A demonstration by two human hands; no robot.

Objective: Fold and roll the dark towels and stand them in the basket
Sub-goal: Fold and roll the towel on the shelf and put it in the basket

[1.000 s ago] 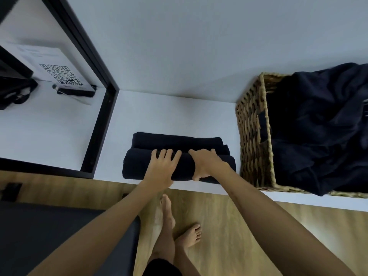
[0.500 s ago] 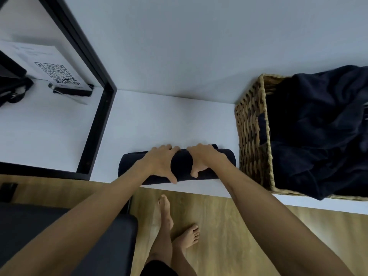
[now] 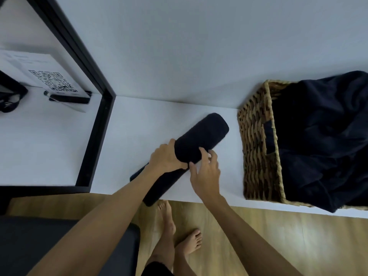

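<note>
Left hand [image 3: 166, 157] grips the tightly rolled dark towel [image 3: 201, 139]; right hand [image 3: 206, 173] loosely spread beside.

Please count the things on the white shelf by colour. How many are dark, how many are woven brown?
Dark: 2, the rolled towel and the loose towels heaped in the basket
Woven brown: 1, the basket
Total: 3

White shelf top [image 3: 59, 140] before me, black metal frame [image 3: 95, 136], printed QR-code sheet [image 3: 49, 78], wooden plank floor [image 3: 278, 242] beneath my bare feet [image 3: 179, 232].
</note>
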